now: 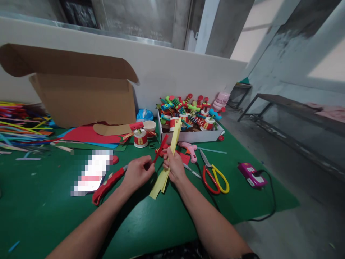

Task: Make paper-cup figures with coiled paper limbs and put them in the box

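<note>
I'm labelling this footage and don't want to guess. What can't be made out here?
All in the head view:
Lit screen: content, pixelated.
Yellow strips: middle part, covered by the right hand.
Red strip: lower end, hidden by the left hand.
Strip pile: cut off by the left edge.
Cup figures: some bases, behind the white box's front wall.

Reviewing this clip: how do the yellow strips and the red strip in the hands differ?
The yellow strips show longer and broader; the red strip shows shorter and narrower. The right hand grips the yellow strips; the left hand holds the red strip. Both slant.
</note>
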`<state>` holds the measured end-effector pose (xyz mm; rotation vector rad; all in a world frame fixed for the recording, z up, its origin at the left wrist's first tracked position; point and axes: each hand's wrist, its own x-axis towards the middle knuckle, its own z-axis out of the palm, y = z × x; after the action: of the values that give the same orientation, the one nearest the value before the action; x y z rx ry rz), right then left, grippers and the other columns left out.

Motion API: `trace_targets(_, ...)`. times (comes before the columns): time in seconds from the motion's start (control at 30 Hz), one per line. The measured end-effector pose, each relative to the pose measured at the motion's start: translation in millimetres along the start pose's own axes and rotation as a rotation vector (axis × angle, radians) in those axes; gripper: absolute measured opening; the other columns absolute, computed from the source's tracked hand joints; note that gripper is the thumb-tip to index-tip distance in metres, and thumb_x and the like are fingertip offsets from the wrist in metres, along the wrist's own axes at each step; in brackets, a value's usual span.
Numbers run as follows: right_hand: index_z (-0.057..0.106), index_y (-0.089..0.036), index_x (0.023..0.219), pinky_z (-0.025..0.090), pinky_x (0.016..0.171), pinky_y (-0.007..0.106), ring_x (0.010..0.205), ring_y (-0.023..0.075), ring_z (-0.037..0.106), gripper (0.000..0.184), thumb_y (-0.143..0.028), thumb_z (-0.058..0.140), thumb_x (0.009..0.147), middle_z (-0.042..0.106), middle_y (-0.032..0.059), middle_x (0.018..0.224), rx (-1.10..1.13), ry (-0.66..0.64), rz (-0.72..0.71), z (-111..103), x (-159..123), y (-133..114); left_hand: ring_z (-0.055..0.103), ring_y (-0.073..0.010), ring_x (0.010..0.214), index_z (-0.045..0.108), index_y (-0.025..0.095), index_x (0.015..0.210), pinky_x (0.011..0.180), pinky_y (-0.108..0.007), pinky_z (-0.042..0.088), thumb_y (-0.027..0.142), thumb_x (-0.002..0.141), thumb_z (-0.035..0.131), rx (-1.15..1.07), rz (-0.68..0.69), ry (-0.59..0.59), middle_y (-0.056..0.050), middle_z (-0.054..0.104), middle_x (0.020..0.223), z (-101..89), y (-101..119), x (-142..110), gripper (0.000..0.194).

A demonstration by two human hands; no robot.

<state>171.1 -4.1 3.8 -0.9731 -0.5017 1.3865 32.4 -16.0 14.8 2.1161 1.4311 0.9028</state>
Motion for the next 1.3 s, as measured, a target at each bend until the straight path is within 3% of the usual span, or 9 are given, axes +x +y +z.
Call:
trace_targets(0.1,0.051,-0.017,0.072,0.019,0.029,0.012,0.031,-0.0011,0.028,0.042,-0.045,0.081,0.063,0.048,-0.0114,0.051,-0.015,0.014,0.015,3.2,-4.8,-3.1,0.046,-0.0153,0.059,0.043,0.021,0.059,0.058,-0.027,0.029,0.023,0.075,0.046,0.204,0.14,-0.012,-0.001,0.051,0.059,1.0,2.6,-4.4,0.017)
trace_targets(0.2,0.048,-0.017,0.068,0.017,0.029,0.011,0.032,-0.0018,0.028,0.046,-0.043,0.084,0.057,0.046,-0.0119,0.05,-0.044,0.025,0.025,4.9,-6.0,-3.5,0.05,-0.0176,0.065,0.049,0.021,0.063,0.06,-0.028,0.029,0.02,0.077,0.046,0.332,0.218,-0.042,-0.003,0.055,0.065,0.9,5.6,-6.9,0.014)
trace_targets(0.37,0.046,-0.018,0.066,0.016,0.03,0.012,0.033,-0.0016,0.028,0.044,-0.043,0.081,0.057,0.044,-0.0119,0.048,-0.064,0.031,0.027,4.6,-3.5,-4.8,0.05,-0.0168,0.063,0.051,0.02,0.063,0.06,-0.028,0.031,0.018,0.079,0.046,0.387,0.211,-0.044,-0.003,0.055,0.063,1.7,3.8,-5.9,0.017)
trace_targets(0.53,0.044,-0.02,0.071,0.016,0.031,0.012,0.034,0.0014,0.032,0.038,-0.03,0.077,0.054,0.037,-0.0147,0.043,-0.176,0.023,0.054,2.1,-4.0,-7.3,0.052,-0.0189,0.065,0.056,0.019,0.066,0.058,-0.03,0.03,0.017,0.081,0.044,0.544,0.337,-0.048,-0.006,0.058,0.067,1.2,0.7,-5.5,0.019)
trace_targets(0.63,0.046,-0.02,0.071,0.016,0.031,0.014,0.034,0.0023,0.032,0.032,-0.028,0.072,0.055,0.039,-0.0137,0.042,-0.211,-0.017,0.081,0.8,-4.5,-6.7,0.052,-0.0185,0.066,0.054,0.02,0.065,0.06,-0.03,0.032,0.018,0.082,0.044,0.469,0.36,-0.047,-0.005,0.057,0.068,1.4,1.9,-6.0,0.021)
trace_targets(0.7,0.048,-0.02,0.071,0.016,0.032,0.014,0.033,0.0025,0.03,0.029,-0.028,0.069,0.054,0.038,-0.0138,0.041,-0.232,-0.035,0.071,0.6,-5.0,-5.4,0.051,-0.0171,0.065,0.051,0.02,0.065,0.06,-0.028,0.034,0.024,0.084,0.044,0.303,0.294,-0.037,-0.003,0.056,0.068,2.1,2.5,-5.1,0.021)
trace_targets(0.83,0.053,-0.018,0.066,0.02,0.033,0.016,0.034,0.0029,0.03,0.023,-0.03,0.069,0.055,0.039,-0.012,0.039,-0.328,-0.071,0.022,1.1,-7.3,-3.3,0.046,-0.0131,0.055,0.046,0.022,0.073,0.055,-0.025,0.034,0.042,0.078,0.055,-0.119,-0.02,-0.01,0.005,0.052,0.06,4.9,-0.1,0.1,0.023)
trace_targets(1.07,0.05,-0.019,0.069,0.017,0.035,0.017,0.035,0.0026,0.026,0.028,-0.032,0.072,0.056,0.036,-0.0135,0.04,-0.299,-0.13,0.037,1.4,-8.2,-7.2,0.041,-0.0085,0.047,0.052,0.018,0.072,0.047,-0.021,0.03,0.058,0.064,0.068,-0.811,-0.398,-0.171,0.005,0.051,0.056,4.5,-10.7,7.0,0.044)
trace_targets(1.3,0.053,-0.019,0.074,0.018,0.036,0.018,0.037,0.0034,0.028,0.036,-0.036,0.077,0.054,0.039,-0.0127,0.043,-0.338,-0.12,0.059,-0.3,-8.3,-8.0,0.039,-0.007,0.049,0.057,0.016,0.062,0.047,-0.019,0.029,0.054,0.052,0.079,-0.763,-0.398,-0.115,0.006,0.05,0.052,1.2,-5.8,8.5,0.045)
